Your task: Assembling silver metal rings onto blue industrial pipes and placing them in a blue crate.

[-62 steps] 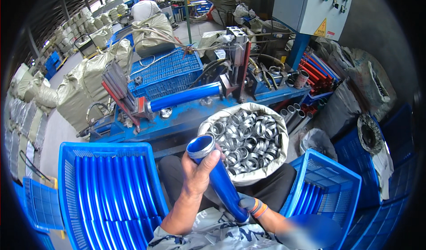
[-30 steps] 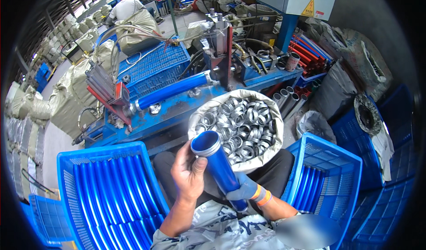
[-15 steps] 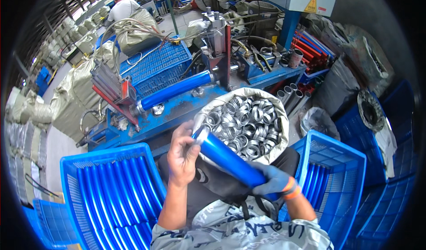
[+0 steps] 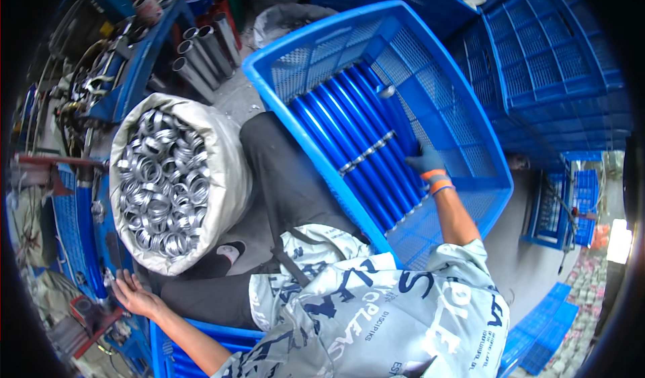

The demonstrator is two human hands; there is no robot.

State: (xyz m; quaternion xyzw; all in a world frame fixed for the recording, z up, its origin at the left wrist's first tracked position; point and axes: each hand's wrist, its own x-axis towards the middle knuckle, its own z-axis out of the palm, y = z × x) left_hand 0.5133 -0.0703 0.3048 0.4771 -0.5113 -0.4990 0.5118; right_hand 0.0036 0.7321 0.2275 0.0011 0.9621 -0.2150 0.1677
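Observation:
My right hand (image 4: 427, 164), in a grey-blue glove with an orange wristband, is inside the blue crate (image 4: 282, 119). Its fingers close round the near end of a blue metal tube (image 4: 398, 117), which has a silvery ring at its far end. This tube lies beside rows of similar blue tubes (image 4: 336, 119) in the crate. My bare left hand (image 4: 136, 296) is stretched out at the lower left with its fingers apart, holding nothing. It is close to the blue machine bench, where another blue tube (image 4: 86, 237) is mounted.
A white sack (image 4: 225, 170) full of silvery metal rings (image 4: 158, 203) stands between the bench and my legs. A second crate (image 4: 161, 351) with blue tubes is at my lower left. Grey pipes (image 4: 195, 59) lean behind the sack. Stacked blue crates (image 4: 544, 49) rise at the far right.
My view has swung right. The blue tube held in both hands has gone into the right crate with my right hand. My left hand has let go and reached toward the bench.

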